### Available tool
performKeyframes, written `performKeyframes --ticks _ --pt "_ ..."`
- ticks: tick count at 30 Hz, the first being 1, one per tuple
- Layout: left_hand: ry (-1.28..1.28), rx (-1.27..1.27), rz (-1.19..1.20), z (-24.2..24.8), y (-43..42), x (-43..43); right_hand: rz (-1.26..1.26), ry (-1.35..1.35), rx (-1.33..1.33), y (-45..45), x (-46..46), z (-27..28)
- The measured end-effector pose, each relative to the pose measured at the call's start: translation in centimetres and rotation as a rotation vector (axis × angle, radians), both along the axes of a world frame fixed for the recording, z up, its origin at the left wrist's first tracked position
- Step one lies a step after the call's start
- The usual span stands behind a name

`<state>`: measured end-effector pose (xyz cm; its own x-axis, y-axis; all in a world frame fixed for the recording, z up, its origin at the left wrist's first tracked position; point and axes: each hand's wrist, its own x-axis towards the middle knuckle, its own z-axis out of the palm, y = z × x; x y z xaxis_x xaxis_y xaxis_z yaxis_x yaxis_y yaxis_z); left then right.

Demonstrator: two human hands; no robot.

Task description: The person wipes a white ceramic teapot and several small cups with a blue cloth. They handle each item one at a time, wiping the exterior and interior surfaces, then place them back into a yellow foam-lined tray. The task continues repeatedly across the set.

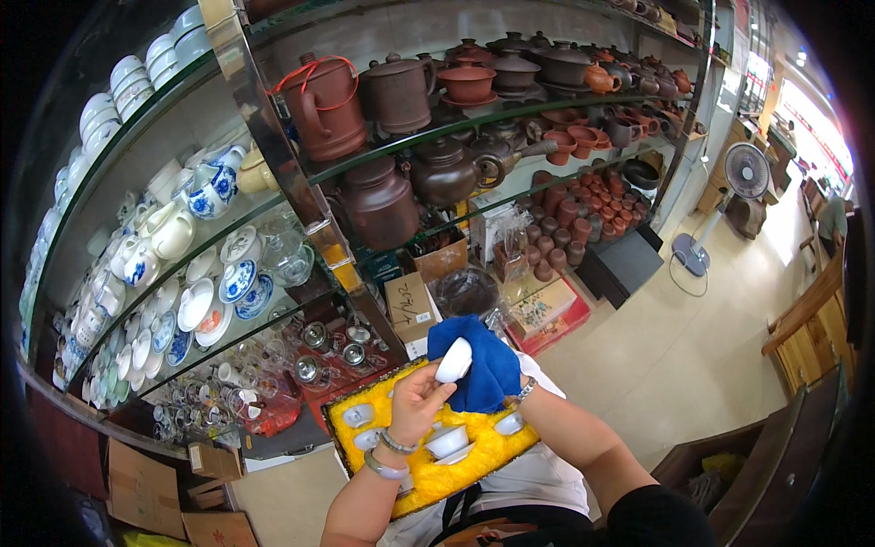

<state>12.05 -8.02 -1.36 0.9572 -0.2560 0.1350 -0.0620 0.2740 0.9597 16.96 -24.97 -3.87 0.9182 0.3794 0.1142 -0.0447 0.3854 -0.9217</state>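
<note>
My left hand (419,400) grips a small white porcelain cup (454,361) between thumb and fingers, tilted on its side. A blue cloth (489,366) drapes over my right hand (523,391), hiding most of its fingers; the cloth lies against the cup. Below both hands, on my lap, rests an open presentation box with yellow fabric lining (424,489). Set into the lining are a white lidded bowl (448,441), a white cup (357,415) at the left, another cup (369,439) below it and one more cup (509,424) at the right.
Glass shelves (547,109) before me carry clay teapots (444,171) and blue-and-white porcelain (212,191). Glassware (307,369) stands low at left. Cardboard boxes (143,485) sit on the floor. A pedestal fan (745,171) and a person (832,222) are farther right.
</note>
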Motion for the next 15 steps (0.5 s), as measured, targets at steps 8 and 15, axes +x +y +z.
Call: performKeyframes --ticks 8,15 --pt "-0.186 0.441 0.155 -1.0 -0.1 1.3 -0.178 -0.456 -0.463 1.8 -0.5 0.6" --pt "0.055 0.087 -0.082 -0.5 1.2 1.4 -0.381 -0.754 -0.642 1.9 -0.4 -1.8"
